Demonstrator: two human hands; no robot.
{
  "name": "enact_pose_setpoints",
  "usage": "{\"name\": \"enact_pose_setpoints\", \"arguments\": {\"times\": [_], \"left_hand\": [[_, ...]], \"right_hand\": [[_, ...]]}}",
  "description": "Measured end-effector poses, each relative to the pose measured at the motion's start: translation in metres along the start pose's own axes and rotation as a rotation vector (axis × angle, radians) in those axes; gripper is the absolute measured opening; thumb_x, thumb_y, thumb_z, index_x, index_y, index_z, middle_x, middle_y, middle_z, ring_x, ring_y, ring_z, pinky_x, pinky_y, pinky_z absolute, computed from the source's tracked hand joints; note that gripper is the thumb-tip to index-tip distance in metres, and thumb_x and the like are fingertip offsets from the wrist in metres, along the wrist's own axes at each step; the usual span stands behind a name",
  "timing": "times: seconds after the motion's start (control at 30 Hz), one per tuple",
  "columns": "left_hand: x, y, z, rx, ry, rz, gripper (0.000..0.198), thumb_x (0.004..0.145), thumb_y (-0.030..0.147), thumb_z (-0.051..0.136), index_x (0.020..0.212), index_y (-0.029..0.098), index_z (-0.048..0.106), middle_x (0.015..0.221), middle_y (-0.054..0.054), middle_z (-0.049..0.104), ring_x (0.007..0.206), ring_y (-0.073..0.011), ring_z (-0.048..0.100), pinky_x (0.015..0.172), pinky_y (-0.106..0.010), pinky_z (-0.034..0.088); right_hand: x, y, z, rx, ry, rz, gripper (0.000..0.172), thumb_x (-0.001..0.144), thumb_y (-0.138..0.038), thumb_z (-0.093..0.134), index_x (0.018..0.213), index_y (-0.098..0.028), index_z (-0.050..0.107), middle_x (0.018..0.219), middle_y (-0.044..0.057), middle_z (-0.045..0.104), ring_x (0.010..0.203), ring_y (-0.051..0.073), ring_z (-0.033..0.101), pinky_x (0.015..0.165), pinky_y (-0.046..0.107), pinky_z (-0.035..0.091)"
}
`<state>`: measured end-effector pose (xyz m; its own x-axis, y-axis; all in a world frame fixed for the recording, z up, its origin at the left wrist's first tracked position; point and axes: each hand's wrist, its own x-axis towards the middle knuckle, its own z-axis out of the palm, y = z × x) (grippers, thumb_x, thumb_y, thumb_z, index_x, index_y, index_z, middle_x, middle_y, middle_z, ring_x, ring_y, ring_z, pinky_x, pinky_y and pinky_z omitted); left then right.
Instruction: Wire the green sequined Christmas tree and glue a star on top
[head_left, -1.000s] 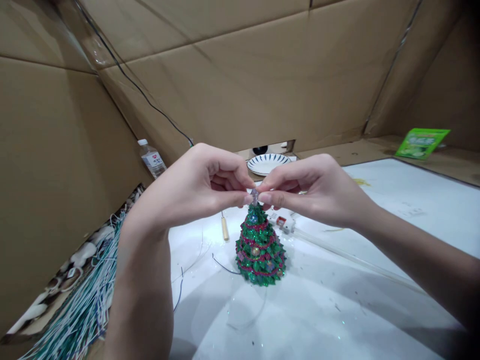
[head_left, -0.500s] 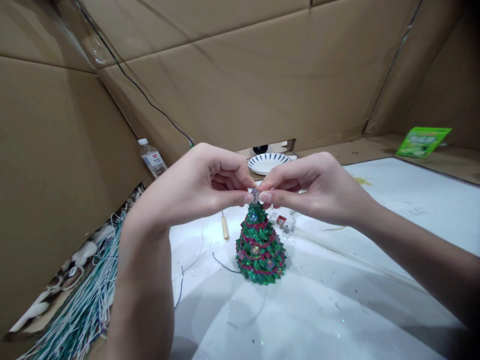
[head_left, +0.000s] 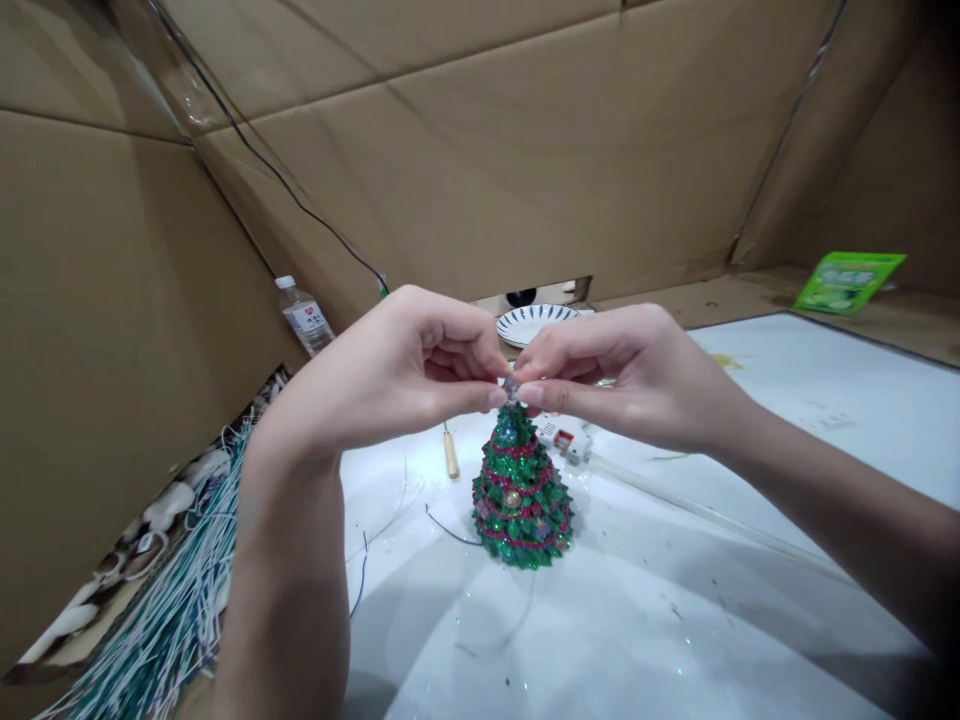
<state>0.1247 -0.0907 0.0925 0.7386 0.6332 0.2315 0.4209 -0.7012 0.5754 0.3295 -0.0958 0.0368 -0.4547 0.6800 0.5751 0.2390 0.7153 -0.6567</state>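
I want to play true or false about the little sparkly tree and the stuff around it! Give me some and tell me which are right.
1. Both hands pinch the tiny topper at the tip of the tree. True: the left hand and right hand meet there.
2. The tree lies on its side. False: it stands upright on the white table.
3. A water bottle stands at the back left. True.
4. The plate is in front of the tree. False: it sits behind the hands, near the cardboard wall.
5. The green packet lies at the far right. True.
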Motion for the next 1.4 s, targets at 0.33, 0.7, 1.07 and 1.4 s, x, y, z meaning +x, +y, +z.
{"name": "enact_pose_setpoints", "arguments": {"times": [0.33,0.7,1.07,1.4], "left_hand": [[0.0004,-0.0008,0.0012,0.002,0.000,-0.001,0.015,0.078,0.024,0.069,0.073,0.011,0.063,0.069,-0.003,0.067,0.065,-0.0112,0.063,0.053,-0.019,0.046],[0.0008,0.0011,0.0002,0.041,-0.012,0.000,0.018,0.079,0.028,0.068,0.073,0.012,0.062,0.066,-0.003,0.064,0.061,-0.0104,0.058,0.051,-0.020,0.044],[0.0014,0.0025,0.0016,0.044,-0.005,-0.014,0.019,0.079,0.027,0.068,0.071,0.012,0.061,0.062,-0.001,0.059,0.058,-0.0088,0.055,0.048,-0.018,0.041],[0.0005,0.0014,0.0007,0.026,-0.008,-0.029,0.014,0.078,0.025,0.067,0.074,0.012,0.063,0.066,-0.002,0.064,0.062,-0.0104,0.059,0.051,-0.018,0.045]], "right_hand": [[0.0018,-0.0017,-0.0013,-0.031,0.006,-0.054,0.011,0.078,-0.023,0.068,0.070,-0.016,0.068,0.089,0.003,0.060,0.068,0.009,0.056,0.050,0.019,0.043],[0.0020,-0.0036,-0.0021,-0.047,-0.014,-0.043,0.012,0.079,-0.023,0.067,0.068,-0.017,0.067,0.088,0.003,0.059,0.068,0.009,0.054,0.050,0.020,0.041],[0.0033,-0.0002,-0.0024,-0.051,-0.029,-0.033,0.013,0.079,-0.024,0.068,0.069,-0.017,0.068,0.087,0.003,0.057,0.072,0.010,0.053,0.051,0.021,0.041],[0.0021,0.0014,-0.0035,-0.046,-0.019,-0.024,0.013,0.077,-0.028,0.071,0.070,-0.017,0.068,0.086,0.003,0.054,0.070,0.010,0.053,0.050,0.019,0.043]]}}
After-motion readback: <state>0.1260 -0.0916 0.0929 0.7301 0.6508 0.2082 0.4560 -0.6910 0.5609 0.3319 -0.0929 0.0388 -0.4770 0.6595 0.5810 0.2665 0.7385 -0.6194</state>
